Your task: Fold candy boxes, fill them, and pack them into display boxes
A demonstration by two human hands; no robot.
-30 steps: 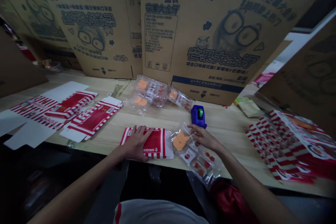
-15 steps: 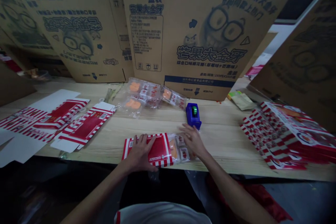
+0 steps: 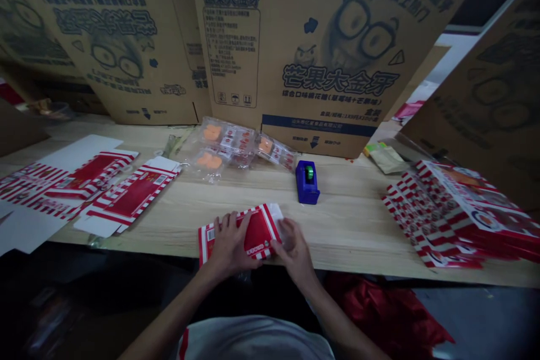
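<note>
A red-and-white striped candy box point(image 3: 258, 232) lies tilted at the table's front edge. My left hand point(image 3: 230, 241) presses across its left part, fingers over the top and thumb along the near side. At the box's right end, my right hand point(image 3: 297, 253) has its thumb on the edge and its fingers curled round the white end flap point(image 3: 275, 211). The clear candy packet can hardly be made out now; the box and my right fingers cover that spot. Just beyond the right hand stands a blue tape dispenser point(image 3: 307, 183) with green tape.
Clear packets of orange and red candy point(image 3: 228, 143) lie at the back middle. To the left are flattened cartons point(image 3: 95, 180) and a striped box point(image 3: 130, 194). Stacked striped boxes point(image 3: 459, 214) stand on the right. Large brown cartons point(image 3: 270, 56) wall off the back.
The candy packet that stuck out of the box's right end has gone inside, out of sight. My right hand has moved left and down onto that end. The left hand stays on the box.
</note>
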